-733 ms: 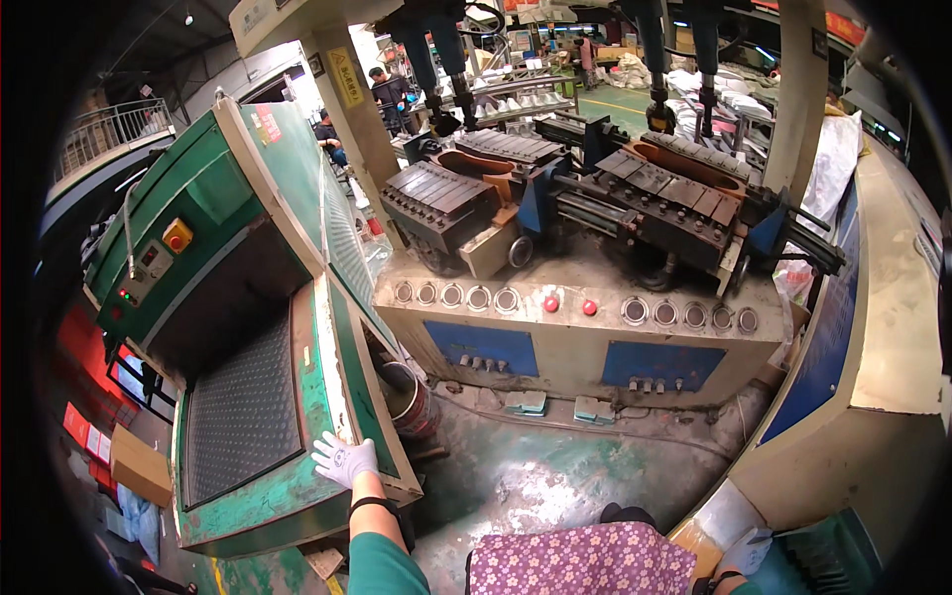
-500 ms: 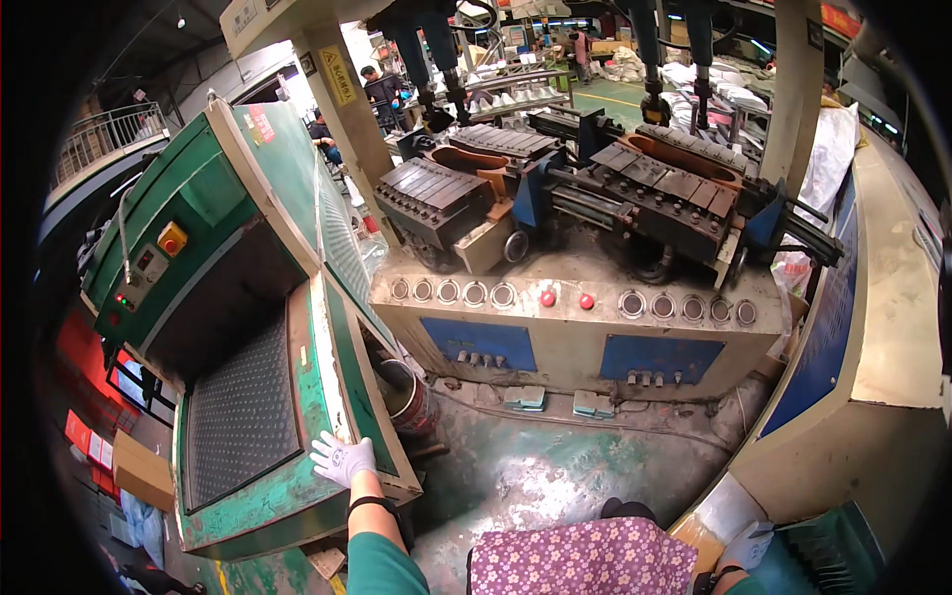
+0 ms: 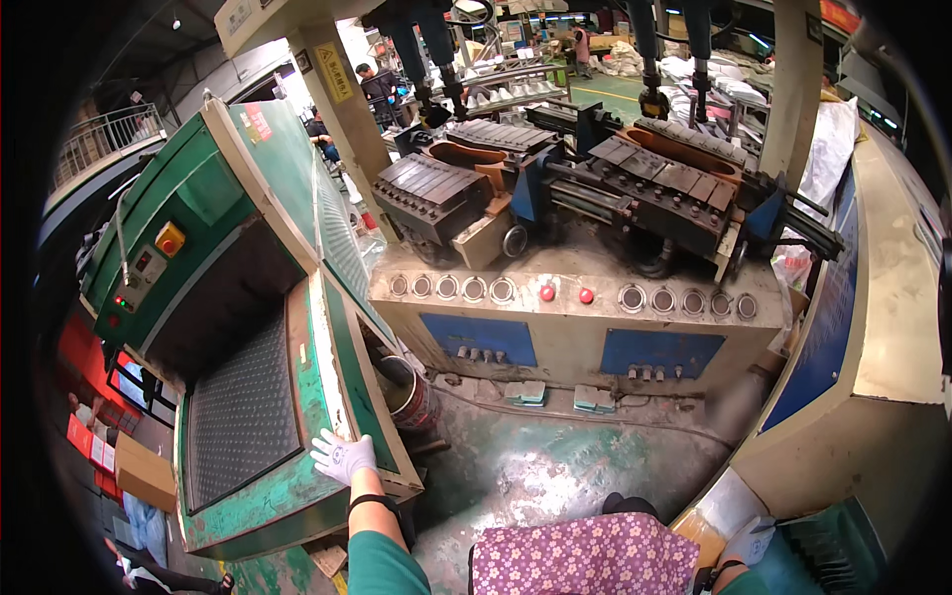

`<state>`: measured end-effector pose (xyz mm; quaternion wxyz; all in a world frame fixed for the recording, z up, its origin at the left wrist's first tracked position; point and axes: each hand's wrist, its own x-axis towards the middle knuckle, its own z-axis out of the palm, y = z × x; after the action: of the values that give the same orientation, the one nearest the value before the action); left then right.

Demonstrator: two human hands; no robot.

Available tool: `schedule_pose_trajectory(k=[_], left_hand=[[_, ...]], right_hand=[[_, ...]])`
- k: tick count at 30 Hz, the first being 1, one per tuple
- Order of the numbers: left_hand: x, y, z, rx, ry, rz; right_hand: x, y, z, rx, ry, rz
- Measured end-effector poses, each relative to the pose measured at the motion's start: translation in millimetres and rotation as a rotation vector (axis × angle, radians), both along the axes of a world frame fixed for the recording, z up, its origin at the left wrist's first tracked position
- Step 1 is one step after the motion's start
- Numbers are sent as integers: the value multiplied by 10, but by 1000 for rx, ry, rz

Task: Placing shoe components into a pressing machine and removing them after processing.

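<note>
My left hand (image 3: pixel 342 457), in a white glove, rests on the front edge of a green conveyor machine (image 3: pixel 248 499). Its fingers are spread and nothing is in them. Over at the lower right, my right hand (image 3: pixel 749 543), also gloved, lies on the edge of a beige machine (image 3: pixel 843 451), beside a dark green ridged part (image 3: pixel 833 540). Its fingers look stretched out flat, though they are small in view. Before me stands a beige press (image 3: pixel 570 332) with two clamping stations, each with metal plates (image 3: pixel 659 178) around a brown mould (image 3: pixel 684 157).
A dark studded belt (image 3: pixel 243 416) runs into the green machine. Between the machines stands a bucket (image 3: pixel 409 395). Two pale green foot pedals (image 3: pixel 593 399) lie on the floor under the press. Cardboard boxes (image 3: pixel 145 472) and another person's legs (image 3: pixel 174 578) show at lower left.
Both my hands stay where they were. At the lower left, another person's legs have come further into view, and an arm now shows by the boxes.
</note>
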<state>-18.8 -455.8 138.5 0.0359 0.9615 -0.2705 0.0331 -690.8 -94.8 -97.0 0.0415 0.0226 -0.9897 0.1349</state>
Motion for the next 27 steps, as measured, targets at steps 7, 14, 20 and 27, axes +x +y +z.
schedule_pose_trajectory(k=[7,14,20,27], left_hand=[[20,5,-12,-1,-9,1],[43,-6,-47,-9,-24,-11],[46,-5,-66,-6,-23,-9],[43,8,-43,-11,-24,-8]], right_hand=[[59,-53,103,32,-32,-22],[86,-40,122,1,-22,11],[81,-40,135,10,-6,5],[157,-126,325,72,-140,-8]])
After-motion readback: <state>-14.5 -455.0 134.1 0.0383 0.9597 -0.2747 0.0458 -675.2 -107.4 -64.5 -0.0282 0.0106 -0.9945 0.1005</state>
